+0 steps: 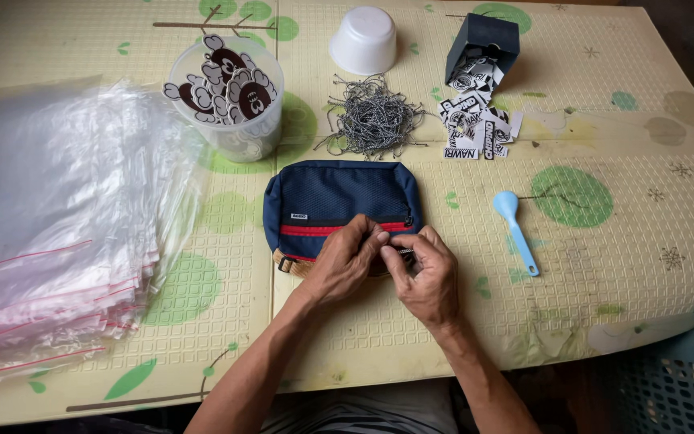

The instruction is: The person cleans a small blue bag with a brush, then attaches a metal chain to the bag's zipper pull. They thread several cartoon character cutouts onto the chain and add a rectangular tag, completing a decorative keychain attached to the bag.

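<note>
Both hands meet at the near edge of the pouch (pixel 339 201). The left hand (pixel 345 261) has its fingers curled in a pinch over the front zip, and the right hand (pixel 423 277) pinches back at the same spot, thumb and forefinger closed on something small and dark, probably the zip pull. Whether a cord is already between the fingertips I cannot tell; the knuckles cover that point.

The pouch lies flat near the middle of the tabletop (pixel 620 265), navy with a red stripe and a tan corner showing under the left wrist. By the look of it, the work on this pouch is mid-way: nothing hangs from it that I can see, and it is not in a bag.

Just beyond it lies a tangle of grey cords (pixel 373 119), with a spill of black-and-white tags (pixel 475 124) to the right, tumbling from a tipped dark box (pixel 487 40). A clear tub (pixel 230 96) of brown-and-white cut-out figures stands behind on the left, and a white cup (pixel 363 38) sits upside down at the back. A blue spoon (pixel 516 229) lies to the right, well apart from the hands. A thick stack of clear zip bags (pixel 50 217) fills the left side, cut off by the frame. A blue basket (pixel 676 386) is barely in view, bottom right.
</note>
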